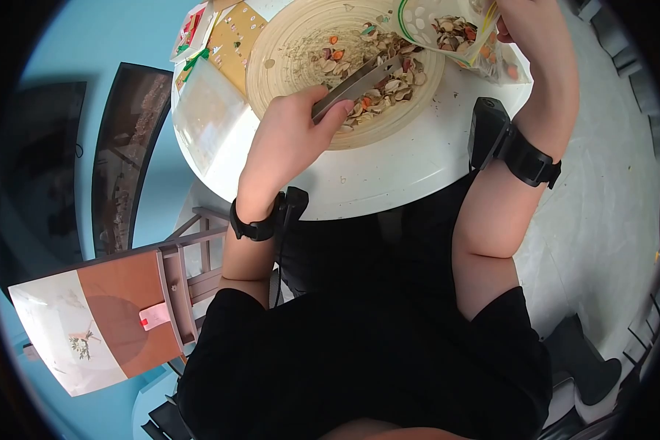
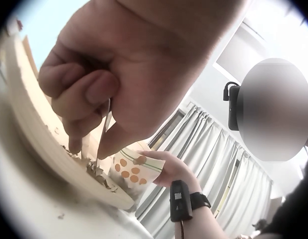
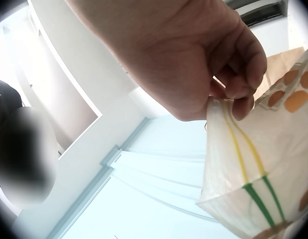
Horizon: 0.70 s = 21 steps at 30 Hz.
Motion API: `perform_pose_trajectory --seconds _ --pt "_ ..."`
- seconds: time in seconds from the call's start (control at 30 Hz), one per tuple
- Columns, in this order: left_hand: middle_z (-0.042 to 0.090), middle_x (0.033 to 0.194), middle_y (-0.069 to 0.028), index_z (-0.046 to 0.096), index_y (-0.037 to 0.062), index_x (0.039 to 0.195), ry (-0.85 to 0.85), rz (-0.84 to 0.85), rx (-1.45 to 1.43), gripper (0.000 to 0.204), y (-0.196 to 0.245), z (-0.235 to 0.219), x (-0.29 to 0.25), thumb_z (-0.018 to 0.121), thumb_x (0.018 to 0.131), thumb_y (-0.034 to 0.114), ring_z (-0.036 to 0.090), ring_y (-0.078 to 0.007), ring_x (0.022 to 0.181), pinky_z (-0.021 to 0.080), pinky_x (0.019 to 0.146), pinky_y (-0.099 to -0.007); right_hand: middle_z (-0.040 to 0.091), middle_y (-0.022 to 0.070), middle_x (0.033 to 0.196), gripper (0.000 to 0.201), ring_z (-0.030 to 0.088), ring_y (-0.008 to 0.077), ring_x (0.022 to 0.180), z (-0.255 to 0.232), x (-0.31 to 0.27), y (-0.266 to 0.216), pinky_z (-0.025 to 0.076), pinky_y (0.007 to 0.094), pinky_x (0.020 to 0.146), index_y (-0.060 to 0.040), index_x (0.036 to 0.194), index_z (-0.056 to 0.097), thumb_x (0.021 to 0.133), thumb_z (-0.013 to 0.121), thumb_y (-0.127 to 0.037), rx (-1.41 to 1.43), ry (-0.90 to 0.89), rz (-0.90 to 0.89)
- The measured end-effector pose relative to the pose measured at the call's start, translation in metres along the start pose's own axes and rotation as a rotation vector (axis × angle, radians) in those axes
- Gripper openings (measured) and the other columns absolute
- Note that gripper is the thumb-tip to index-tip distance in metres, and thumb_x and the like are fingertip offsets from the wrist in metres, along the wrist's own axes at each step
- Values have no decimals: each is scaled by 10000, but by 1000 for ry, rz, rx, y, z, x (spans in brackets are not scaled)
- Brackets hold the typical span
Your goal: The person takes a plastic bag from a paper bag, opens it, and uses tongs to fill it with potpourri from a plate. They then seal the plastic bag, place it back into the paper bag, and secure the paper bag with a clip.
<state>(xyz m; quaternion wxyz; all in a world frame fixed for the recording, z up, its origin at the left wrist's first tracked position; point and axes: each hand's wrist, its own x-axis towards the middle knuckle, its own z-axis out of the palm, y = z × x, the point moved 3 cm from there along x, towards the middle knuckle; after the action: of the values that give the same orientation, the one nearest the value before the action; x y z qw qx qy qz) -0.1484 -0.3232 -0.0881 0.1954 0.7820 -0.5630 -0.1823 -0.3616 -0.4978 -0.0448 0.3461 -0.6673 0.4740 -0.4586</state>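
My left hand point(image 1: 290, 132) grips a pair of flat metal tongs point(image 1: 356, 86), their tips low among dried, petal-like flakes point(image 1: 396, 94). These pale flakes, with a few orange and reddish bits, lie on a round wooden tray point(image 1: 265, 92). My right hand point(image 1: 532, 22) pinches the top edge of a zip bag point(image 3: 228, 172) with orange dots and a yellow-green seal. In the head view the bag's mouth gapes toward the tray, with more flakes point(image 1: 455, 33) inside. From the left wrist view, the tong arms point(image 2: 105, 132) come down between thumb and fingers.
The tray rests on a round white table point(image 1: 411, 172). Left of it lie a clear plastic sheet point(image 1: 211, 114), a tan speckled board point(image 1: 235, 44) and a red-and-white box point(image 1: 191, 33). A wooden chair point(image 1: 187, 271) stands left, and a dark stool point(image 1: 583, 359) at lower right.
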Motion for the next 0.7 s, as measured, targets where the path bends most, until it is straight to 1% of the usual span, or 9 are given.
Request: perform_pose_trajectory --seconds 0.1,0.2,0.23,0.33,0.4,0.47,0.57,0.6,0.7 --pt "513 560 -137 678 -47 854 -6 -16 -54 394 -5 2 2 691 973 328 444 -233 498 386 513 -370 676 68 700 331 620 146 574 1 6 -4 497 302 525 51 1008 749 990 612 -250 -18 -14 140" --pt "488 554 -106 681 -49 855 4 -36 -112 396 -8 1 1 697 974 328 414 -180 505 361 503 -353 676 66 700 323 616 143 567 0 2 0 495 300 521 50 1009 750 989 615 -244 31 -9 22" --pt "478 552 -93 683 -50 858 9 -42 -131 396 -8 0 0 700 973 328 405 -161 508 352 500 -346 676 66 700 321 615 142 566 0 4 0 495 299 520 50 1010 750 989 615 -241 20 -7 61" --pt "412 626 57 679 -38 873 28 -45 -127 353 -10 -12 -2 697 997 293 342 -41 606 259 522 -257 675 66 699 316 611 138 561 1 6 -5 493 297 517 51 1012 749 989 616 -234 5 -2 143" --pt "427 648 65 674 -31 862 89 -26 -136 333 -13 -26 -2 698 997 272 343 -34 616 254 531 -249 673 66 697 315 608 136 557 0 5 -5 492 297 516 52 1014 749 989 616 -232 21 2 149" --pt "450 690 74 678 -22 865 145 -16 -175 301 -8 -42 -5 700 995 249 356 -25 633 258 547 -236 670 65 694 313 604 133 557 0 1 1 486 296 515 53 1018 750 991 614 -228 38 18 23" --pt "438 575 24 694 -41 879 207 108 -222 352 11 -60 -3 728 969 297 353 -46 560 263 493 -263 668 62 693 309 601 130 563 -1 2 3 478 294 518 53 1025 750 992 608 -219 48 -10 -3" --pt "460 581 12 704 -40 892 222 152 -211 362 20 -61 -1 734 961 314 380 -52 561 289 497 -264 667 61 692 308 600 129 566 0 3 2 476 293 520 53 1027 751 993 606 -216 50 -27 14" --pt "485 590 -4 713 -38 905 217 259 -148 382 50 -52 6 744 947 340 409 -64 567 322 508 -269 664 58 689 309 601 128 577 3 -1 1 475 293 528 53 1031 750 994 601 -215 44 -1 -46"
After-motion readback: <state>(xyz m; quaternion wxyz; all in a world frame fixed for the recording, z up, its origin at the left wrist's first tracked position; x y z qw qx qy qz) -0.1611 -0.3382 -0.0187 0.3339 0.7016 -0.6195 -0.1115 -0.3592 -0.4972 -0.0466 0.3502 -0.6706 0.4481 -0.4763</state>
